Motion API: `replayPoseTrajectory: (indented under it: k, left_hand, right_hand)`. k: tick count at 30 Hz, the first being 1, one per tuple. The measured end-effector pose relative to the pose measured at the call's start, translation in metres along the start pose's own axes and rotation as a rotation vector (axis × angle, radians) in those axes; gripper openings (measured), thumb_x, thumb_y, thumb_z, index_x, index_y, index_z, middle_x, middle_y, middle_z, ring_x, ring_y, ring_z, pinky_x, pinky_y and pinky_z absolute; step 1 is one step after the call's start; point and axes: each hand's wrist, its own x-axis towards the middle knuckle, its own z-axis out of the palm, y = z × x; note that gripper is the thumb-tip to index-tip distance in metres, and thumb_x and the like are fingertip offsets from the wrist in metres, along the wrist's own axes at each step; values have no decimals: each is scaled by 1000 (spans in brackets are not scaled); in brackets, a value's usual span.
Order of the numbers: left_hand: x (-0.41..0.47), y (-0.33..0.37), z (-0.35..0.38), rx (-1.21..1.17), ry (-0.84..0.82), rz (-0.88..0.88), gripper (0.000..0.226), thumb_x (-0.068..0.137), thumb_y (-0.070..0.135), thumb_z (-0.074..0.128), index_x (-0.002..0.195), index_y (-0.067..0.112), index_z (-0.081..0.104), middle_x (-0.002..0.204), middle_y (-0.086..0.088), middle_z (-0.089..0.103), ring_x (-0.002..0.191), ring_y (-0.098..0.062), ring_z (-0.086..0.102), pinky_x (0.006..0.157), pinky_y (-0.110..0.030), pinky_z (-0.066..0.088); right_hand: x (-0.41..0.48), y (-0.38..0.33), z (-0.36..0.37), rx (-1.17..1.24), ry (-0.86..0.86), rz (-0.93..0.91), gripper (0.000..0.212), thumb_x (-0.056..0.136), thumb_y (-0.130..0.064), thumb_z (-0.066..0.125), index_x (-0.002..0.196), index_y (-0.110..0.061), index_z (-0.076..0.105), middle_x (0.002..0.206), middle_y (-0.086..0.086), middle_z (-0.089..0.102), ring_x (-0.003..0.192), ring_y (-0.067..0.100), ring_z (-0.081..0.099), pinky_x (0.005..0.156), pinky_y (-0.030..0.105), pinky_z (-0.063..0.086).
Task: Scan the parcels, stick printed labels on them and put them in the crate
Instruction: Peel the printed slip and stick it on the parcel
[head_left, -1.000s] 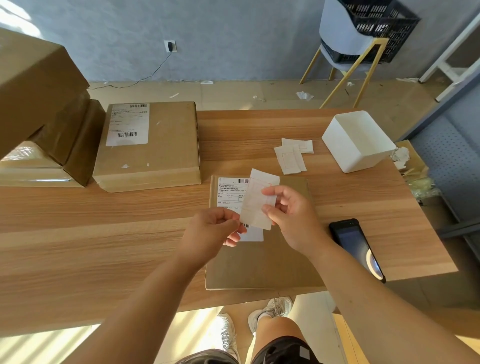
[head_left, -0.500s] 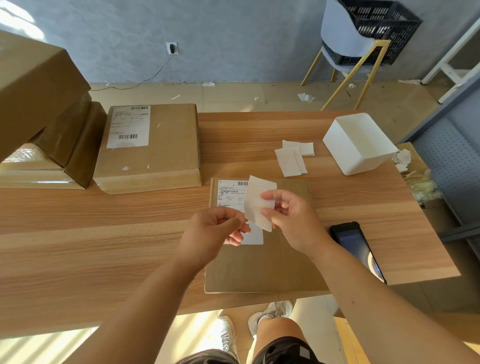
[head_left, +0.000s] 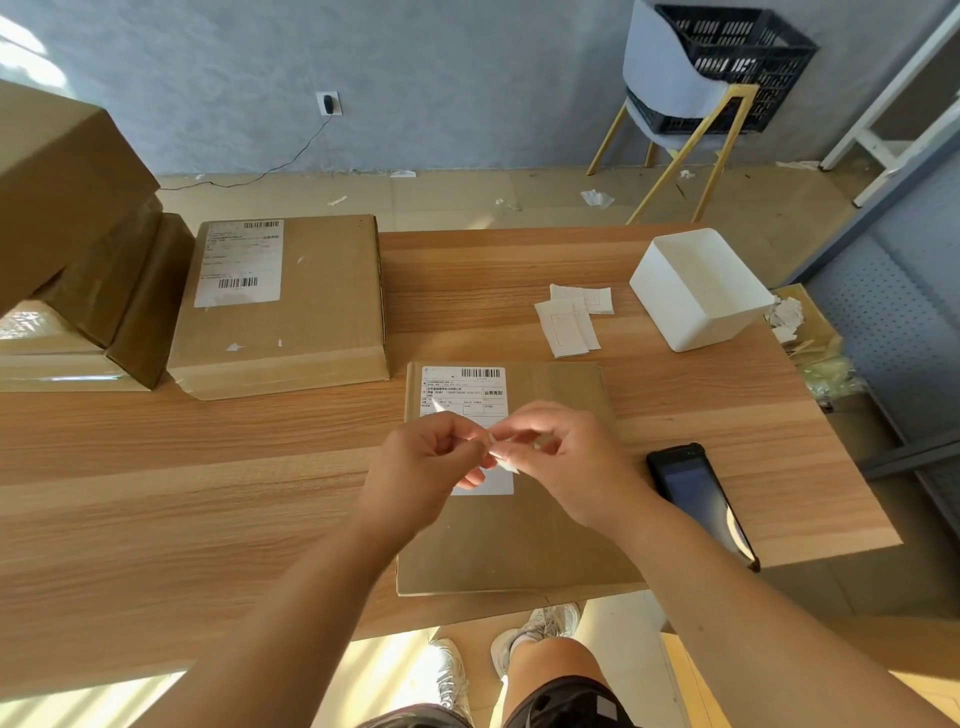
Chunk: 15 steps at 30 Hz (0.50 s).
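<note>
So that its backing can seemingly be peeled, a small label (head_left: 500, 451) is pinched by the curled fingers of the left hand (head_left: 423, 460) and right hand (head_left: 569, 457), just above the flat parcel (head_left: 514, 548) laid on the counter (head_left: 208, 493).

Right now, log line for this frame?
left hand: pinches label | right hand: pinches label | parcel: flat on table, below hands | scanner: on table | crate: on chair

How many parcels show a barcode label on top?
2: the flat parcel at the table's near edge, and the larger box left of it. The stacked boxes at far left show none; theirs may be hidden.
</note>
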Motion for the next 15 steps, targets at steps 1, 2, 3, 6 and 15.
replayPoseTrajectory:
  k: [1, 2, 3, 6, 15]
  left_hand:
    - [1, 1, 1, 15, -5, 8, 11, 88, 10, 61, 80, 10, 69, 67, 2, 71, 58, -7, 64, 59, -17, 52]
    - [1, 1, 2, 28, -13, 15, 10, 88, 11, 61, 81, 11, 69, 68, 2, 72, 58, -7, 64, 59, -16, 51]
    - [2, 1, 3, 40, -22, 21, 9, 88, 12, 62, 81, 12, 69, 69, 3, 72, 58, -6, 65, 59, -16, 51]
    - [3, 2, 8, 49, -41, 17, 8, 88, 13, 62, 83, 12, 68, 69, 2, 72, 59, -6, 65, 59, -16, 51]
    - [16, -5, 23, -16, 67, -117, 13, 86, 4, 51, 78, 4, 61, 69, -4, 67, 61, -13, 60, 60, -26, 49]
  right_hand:
    - [0, 1, -2, 16, 7, 7, 9, 85, -23, 71, 92, -20, 76, 92, -8, 67, 82, 4, 62, 71, 17, 48]
    - [0, 2, -3, 20, 10, 12, 9, 85, -21, 70, 92, -19, 76, 92, -7, 68, 83, 6, 63, 73, 20, 50]
    - [0, 4, -5, 18, 10, 17, 10, 86, -21, 69, 92, -19, 76, 92, -6, 68, 85, 8, 63, 77, 23, 52]
    - [-2, 10, -10, 60, 33, 77, 10, 89, -24, 65, 89, -24, 75, 90, -3, 70, 88, 15, 64, 83, 33, 52]
    - [-3, 31, -40, 303, 282, 324, 17, 95, -14, 54, 83, -17, 66, 81, -3, 68, 76, 10, 62, 65, 27, 47]
